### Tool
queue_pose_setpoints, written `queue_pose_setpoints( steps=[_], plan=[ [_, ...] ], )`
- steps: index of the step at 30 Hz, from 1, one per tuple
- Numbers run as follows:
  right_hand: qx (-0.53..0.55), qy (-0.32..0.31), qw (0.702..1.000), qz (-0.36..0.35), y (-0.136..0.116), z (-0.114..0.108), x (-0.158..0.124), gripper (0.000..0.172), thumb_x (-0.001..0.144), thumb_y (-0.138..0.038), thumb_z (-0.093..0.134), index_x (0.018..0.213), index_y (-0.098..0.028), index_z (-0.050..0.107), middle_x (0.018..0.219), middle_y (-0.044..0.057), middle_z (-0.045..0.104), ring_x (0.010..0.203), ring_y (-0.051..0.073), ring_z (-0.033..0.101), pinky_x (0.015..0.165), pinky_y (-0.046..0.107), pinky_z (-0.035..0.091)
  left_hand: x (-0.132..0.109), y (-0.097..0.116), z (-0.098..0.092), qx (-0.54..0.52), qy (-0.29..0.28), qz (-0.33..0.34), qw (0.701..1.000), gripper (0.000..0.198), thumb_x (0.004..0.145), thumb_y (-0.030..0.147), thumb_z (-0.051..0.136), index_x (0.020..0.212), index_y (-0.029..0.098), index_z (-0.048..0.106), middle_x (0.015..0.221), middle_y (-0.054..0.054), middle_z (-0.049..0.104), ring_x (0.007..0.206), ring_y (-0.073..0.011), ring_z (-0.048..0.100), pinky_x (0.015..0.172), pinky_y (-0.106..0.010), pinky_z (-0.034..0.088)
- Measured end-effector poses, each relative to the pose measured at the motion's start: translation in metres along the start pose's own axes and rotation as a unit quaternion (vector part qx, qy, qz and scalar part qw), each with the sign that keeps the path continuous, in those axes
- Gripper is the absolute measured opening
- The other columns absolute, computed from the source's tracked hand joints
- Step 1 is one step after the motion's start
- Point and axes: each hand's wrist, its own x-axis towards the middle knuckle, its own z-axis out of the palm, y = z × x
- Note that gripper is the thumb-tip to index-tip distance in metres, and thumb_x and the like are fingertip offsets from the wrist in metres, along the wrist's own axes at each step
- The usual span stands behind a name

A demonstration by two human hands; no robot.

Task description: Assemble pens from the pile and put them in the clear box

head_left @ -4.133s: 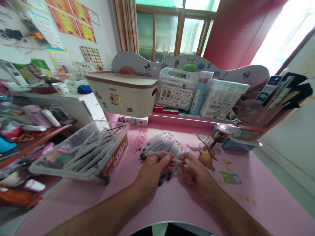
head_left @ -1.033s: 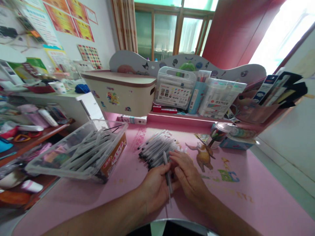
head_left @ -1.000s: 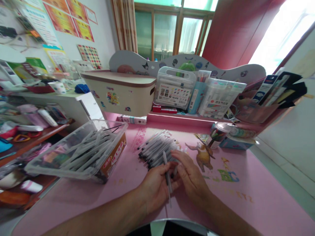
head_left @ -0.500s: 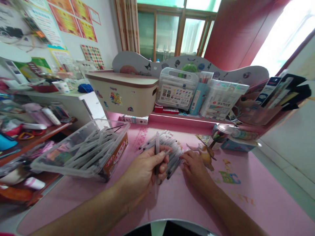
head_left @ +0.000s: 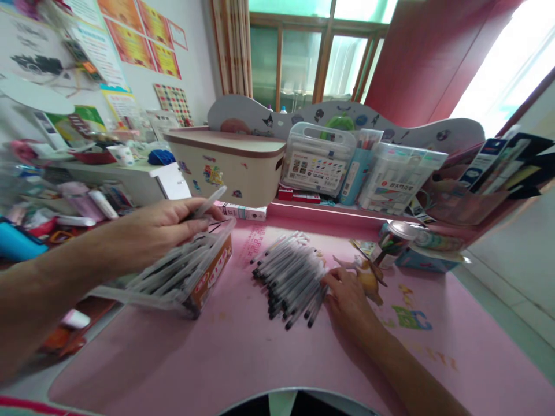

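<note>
My left hand (head_left: 173,226) is closed around a pale translucent pen (head_left: 210,202), held tilted over the clear plastic box (head_left: 229,231). Several similar long translucent pens (head_left: 173,268) lie heaped inside that box, partly hidden by the hand and forearm. On the pink desk, a pile of clear pens with black ends (head_left: 290,277) lies mostly side by side, the black ends pointing towards me. My right hand (head_left: 347,294) rests on the desk at the pile's right edge, fingers loosely bent and touching the outermost pens. I see nothing gripped in it.
Behind the desk (head_left: 269,358), a shelf holds a lidded cream bin (head_left: 229,173), a clear marker case (head_left: 318,159), a second marker box (head_left: 396,176) and a pen holder (head_left: 459,193). A jar (head_left: 392,240) and a blue box (head_left: 427,257) stand at right. Cluttered shelves are at left.
My left hand has moved left with the pen, from above the pile to over the clear box. The pile is now fully uncovered. My right hand stays beside it.
</note>
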Motion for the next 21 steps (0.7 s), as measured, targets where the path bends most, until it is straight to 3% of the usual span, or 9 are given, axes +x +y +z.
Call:
queue_pose_setpoints(
  steps=[4, 8, 11, 15, 18, 21],
  plan=[
    [-0.009, 0.01, 1.0, -0.002, 0.0, 0.0, 0.0, 0.034, 0.072, -0.001, 0.052, 0.096, -0.019, 0.067, 0.103, 0.008, 0.061, 0.096, 0.025, 0.051, 0.085, 0.038, 0.039, 0.026, -0.004, -0.017, 0.266, -0.018, 0.109, 0.958, 0.033, 0.086, 0.02, 0.056, 0.116, 0.008, 0.063, 0.093, 0.007, 0.071, 0.092, -0.0133, 0.057, 0.087, -0.018, 0.037],
    [-0.011, 0.014, 1.0, -0.014, 0.002, 0.001, 0.0, 0.035, 0.072, -0.001, 0.052, 0.096, -0.02, 0.068, 0.103, 0.008, 0.062, 0.095, 0.025, 0.052, 0.084, 0.037, 0.04, 0.037, -0.02, -0.021, 0.353, -0.009, 0.154, 0.923, 0.035, 0.087, 0.027, 0.05, 0.112, 0.008, 0.065, 0.1, 0.005, 0.07, 0.1, -0.0157, 0.057, 0.095, -0.023, 0.035],
    [-0.015, 0.005, 0.999, -0.03, 0.005, 0.001, 0.001, 0.039, 0.071, 0.0, 0.053, 0.099, -0.022, 0.069, 0.105, 0.008, 0.062, 0.095, 0.025, 0.053, 0.083, 0.038, 0.039, 0.038, -0.029, -0.025, 0.372, -0.018, 0.174, 0.912, 0.035, 0.084, 0.028, 0.053, 0.112, 0.01, 0.066, 0.108, 0.003, 0.07, 0.104, -0.0169, 0.058, 0.1, -0.027, 0.034],
    [-0.027, 0.003, 0.999, -0.045, 0.011, 0.004, 0.002, 0.043, 0.07, 0.0, 0.053, 0.101, -0.024, 0.071, 0.105, 0.007, 0.062, 0.094, 0.025, 0.052, 0.083, 0.038, 0.038, 0.027, -0.025, -0.024, 0.369, -0.011, 0.173, 0.913, 0.04, 0.089, 0.031, 0.045, 0.117, 0.009, 0.063, 0.113, 0.003, 0.067, 0.111, -0.0202, 0.055, 0.105, -0.034, 0.03],
    [-0.033, 0.001, 0.998, -0.047, 0.013, 0.005, 0.003, 0.039, 0.071, -0.001, 0.055, 0.098, -0.023, 0.072, 0.103, 0.007, 0.062, 0.093, 0.025, 0.051, 0.083, 0.038, 0.037, 0.009, -0.016, -0.007, 0.337, 0.025, 0.213, 0.917, 0.037, 0.09, 0.03, 0.048, 0.119, 0.011, 0.062, 0.118, 0.002, 0.064, 0.115, -0.0218, 0.051, 0.108, -0.035, 0.026],
    [-0.032, 0.004, 0.999, -0.043, 0.013, 0.005, 0.004, 0.034, 0.073, -0.001, 0.055, 0.094, -0.022, 0.072, 0.102, 0.007, 0.062, 0.092, 0.024, 0.05, 0.082, 0.037, 0.037, -0.017, -0.011, 0.026, 0.235, 0.037, 0.267, 0.934, 0.03, 0.085, 0.021, 0.06, 0.113, 0.017, 0.069, 0.117, 0.0, 0.065, 0.112, -0.0206, 0.053, 0.107, -0.029, 0.027]
  ],
)
